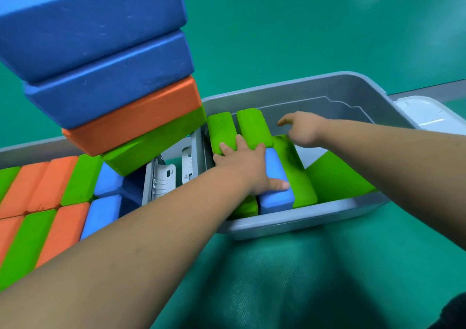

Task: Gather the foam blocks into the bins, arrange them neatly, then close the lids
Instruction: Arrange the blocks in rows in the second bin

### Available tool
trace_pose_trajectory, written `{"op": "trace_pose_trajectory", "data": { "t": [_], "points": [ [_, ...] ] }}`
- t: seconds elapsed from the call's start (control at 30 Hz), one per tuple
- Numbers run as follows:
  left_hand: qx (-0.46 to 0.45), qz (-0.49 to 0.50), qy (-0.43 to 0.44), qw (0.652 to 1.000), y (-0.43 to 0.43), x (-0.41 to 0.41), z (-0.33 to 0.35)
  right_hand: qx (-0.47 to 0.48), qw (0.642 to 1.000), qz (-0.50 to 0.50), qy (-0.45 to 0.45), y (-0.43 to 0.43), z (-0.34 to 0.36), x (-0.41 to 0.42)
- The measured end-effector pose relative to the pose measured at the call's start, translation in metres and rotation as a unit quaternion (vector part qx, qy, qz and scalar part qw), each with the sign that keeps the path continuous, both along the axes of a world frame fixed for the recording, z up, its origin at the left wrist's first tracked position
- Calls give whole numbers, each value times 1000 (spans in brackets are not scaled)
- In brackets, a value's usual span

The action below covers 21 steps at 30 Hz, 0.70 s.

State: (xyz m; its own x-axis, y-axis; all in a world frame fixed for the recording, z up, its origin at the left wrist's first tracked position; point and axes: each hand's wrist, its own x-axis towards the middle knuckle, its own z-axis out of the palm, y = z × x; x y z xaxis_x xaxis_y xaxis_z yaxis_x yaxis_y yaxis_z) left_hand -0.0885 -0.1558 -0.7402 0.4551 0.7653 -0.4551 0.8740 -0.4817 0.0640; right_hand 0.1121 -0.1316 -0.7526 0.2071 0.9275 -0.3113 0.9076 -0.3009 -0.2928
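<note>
The grey bin (315,91) holds five visible green blocks (254,127) and one light-blue block (277,199). The left hand (242,167) lies spread flat on them, thumb on the blue one; the right hand (302,129) hovers relaxed, holding nothing. Beside the bin stands a stack (113,76) of four: two blue, one orange, one green.

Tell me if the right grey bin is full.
Not full. Green blocks and a blue block fill the left of the grey bin; its far right shows bare inner wall.
</note>
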Motion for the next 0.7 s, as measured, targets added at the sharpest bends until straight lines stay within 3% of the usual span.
{"op": "trace_pose_trajectory", "data": {
  "t": [0.2,0.7],
  "points": [
    [37,-175,18,984,20,3,-2,-83,993,63,-58,4,-28,-1],
    [-11,-154,15,988,27,8,-6,-56,990,-22,-126,4,-19,2]
  ]
}}
